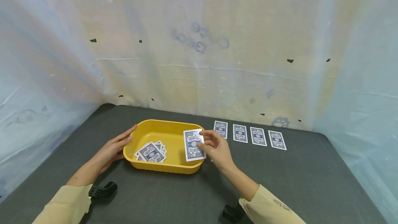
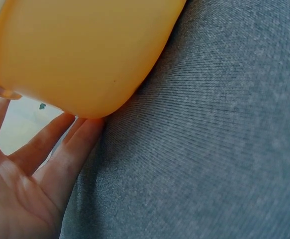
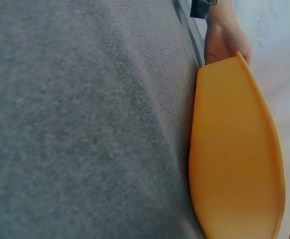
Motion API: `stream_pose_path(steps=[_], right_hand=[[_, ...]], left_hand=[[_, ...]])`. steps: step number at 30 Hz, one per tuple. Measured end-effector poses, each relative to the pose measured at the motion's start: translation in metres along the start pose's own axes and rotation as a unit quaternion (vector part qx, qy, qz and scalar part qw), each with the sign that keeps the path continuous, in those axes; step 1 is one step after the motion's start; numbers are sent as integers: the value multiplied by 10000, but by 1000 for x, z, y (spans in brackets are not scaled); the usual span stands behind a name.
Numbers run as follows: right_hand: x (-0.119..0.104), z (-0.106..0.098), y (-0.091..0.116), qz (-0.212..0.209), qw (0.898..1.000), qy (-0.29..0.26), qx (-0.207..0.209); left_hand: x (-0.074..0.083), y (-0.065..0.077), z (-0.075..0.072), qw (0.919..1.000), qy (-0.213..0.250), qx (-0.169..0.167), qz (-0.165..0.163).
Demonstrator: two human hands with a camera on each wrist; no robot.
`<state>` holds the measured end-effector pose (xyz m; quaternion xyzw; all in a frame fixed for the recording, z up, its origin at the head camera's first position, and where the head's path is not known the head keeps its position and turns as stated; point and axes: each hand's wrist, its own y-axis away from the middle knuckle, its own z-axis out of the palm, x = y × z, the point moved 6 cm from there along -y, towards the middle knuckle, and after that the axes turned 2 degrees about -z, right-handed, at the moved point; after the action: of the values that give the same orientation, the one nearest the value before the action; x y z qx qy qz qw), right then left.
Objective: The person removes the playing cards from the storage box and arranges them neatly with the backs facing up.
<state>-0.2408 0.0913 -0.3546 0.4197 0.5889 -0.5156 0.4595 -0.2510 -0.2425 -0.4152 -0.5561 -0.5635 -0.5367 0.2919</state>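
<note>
A yellow plastic tub (image 1: 168, 169) stands on the dark cloth, several face-down playing cards (image 1: 151, 152) piled loosely in its left part. At the tub's left end is my left hand (image 1: 113, 148), holding the rim and end wall; the left wrist view shows its fingertips against the outer wall. My right hand (image 1: 219, 149) pinches one playing card (image 1: 192, 144) with a blue patterned back, above the tub's right end. In the right wrist view only a sliver of that hand shows at the right edge, and the held card is out of sight.
Several playing cards (image 1: 240, 133) lie face down in a row behind and right of the tub; the right hand partly covers the leftmost area. Dark grey cloth (image 1: 280, 182) covers the table. Pale plastic sheeting (image 1: 217, 89) hangs behind and at both sides.
</note>
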Motion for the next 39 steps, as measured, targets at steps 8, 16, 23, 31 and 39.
stream_pose_path(steps=[8,16,23,31,39], right_hand=[[2,-15,7,118,9997,-49,223],[6,-29,10,101,9991,66,402],[9,-44,14,175,9978,237,596],[17,-63,19,359,9939,535,899],[26,-80,25,468,9916,471,1109]], left_hand=[[0,0,0,10000,6,13,4],[0,1,0,10000,28,-50,46],[0,0,0,10000,33,-64,31],[0,0,0,10000,29,-59,28],[-2,-1,-1,10000,25,-33,-7]])
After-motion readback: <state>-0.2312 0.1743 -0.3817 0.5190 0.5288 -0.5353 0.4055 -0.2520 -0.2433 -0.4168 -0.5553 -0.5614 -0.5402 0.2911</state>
